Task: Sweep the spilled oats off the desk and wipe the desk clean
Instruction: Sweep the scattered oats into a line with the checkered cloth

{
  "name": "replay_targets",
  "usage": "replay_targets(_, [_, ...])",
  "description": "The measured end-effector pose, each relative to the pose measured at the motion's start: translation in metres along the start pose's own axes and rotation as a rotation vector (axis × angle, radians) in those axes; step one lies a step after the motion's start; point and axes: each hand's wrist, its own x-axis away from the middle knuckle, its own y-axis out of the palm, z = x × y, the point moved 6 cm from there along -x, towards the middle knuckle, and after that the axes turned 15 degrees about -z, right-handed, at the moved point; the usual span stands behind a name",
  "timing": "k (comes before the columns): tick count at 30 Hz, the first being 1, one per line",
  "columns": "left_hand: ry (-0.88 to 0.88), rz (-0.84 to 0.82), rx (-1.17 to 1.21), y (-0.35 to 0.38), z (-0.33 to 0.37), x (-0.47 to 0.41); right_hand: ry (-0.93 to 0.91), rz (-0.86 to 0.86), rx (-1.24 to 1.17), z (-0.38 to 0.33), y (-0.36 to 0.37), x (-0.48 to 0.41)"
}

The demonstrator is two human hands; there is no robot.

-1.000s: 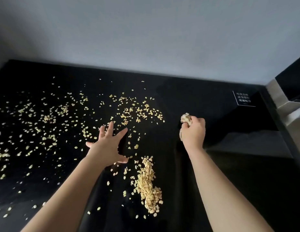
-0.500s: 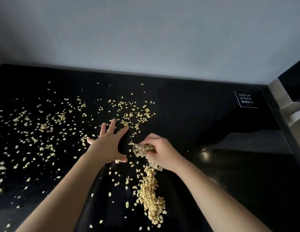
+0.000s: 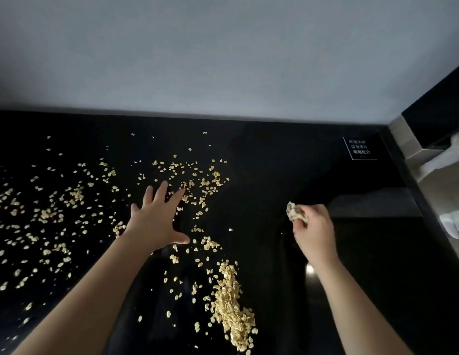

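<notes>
Dense oat pile (image 3: 232, 311) near centre on black counter (image 3: 274, 162). Forearms reach in from near edge. Left hand (image 3: 156, 219) palm down, fingers spread straight, holding nothing. Right hand (image 3: 314, 231) well to its right, fingers curled round crumpled wad (image 3: 296, 213), cloth or paper unclear. Scattered oats (image 3: 192, 180) left and farther. Label (image 3: 359, 148) far right.

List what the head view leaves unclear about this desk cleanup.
1. Head view: the wad in the right hand is mostly covered by that hand; cloth or paper, unclear.
2. Head view: the label has print too small to read.
3. Head view: the desk runs past the bottom frame edge, so its near edge is unseen.
</notes>
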Motion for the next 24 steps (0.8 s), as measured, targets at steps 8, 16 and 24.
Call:
replay_targets(8, [0.018, 0.009, -0.003, -0.007, -0.008, -0.002, -0.206, -0.092, -0.042, -0.098, 0.077, 0.037])
replay_targets(16, [0.029, 0.091, 0.046, -0.022, -0.018, -0.013, -0.146, -0.105, -0.39, -0.103, 0.045, -0.002])
replay_targets(24, [0.003, 0.033, -0.001, -0.028, -0.02, -0.038, -0.087, 0.115, -0.121, -0.097, 0.031, -0.109])
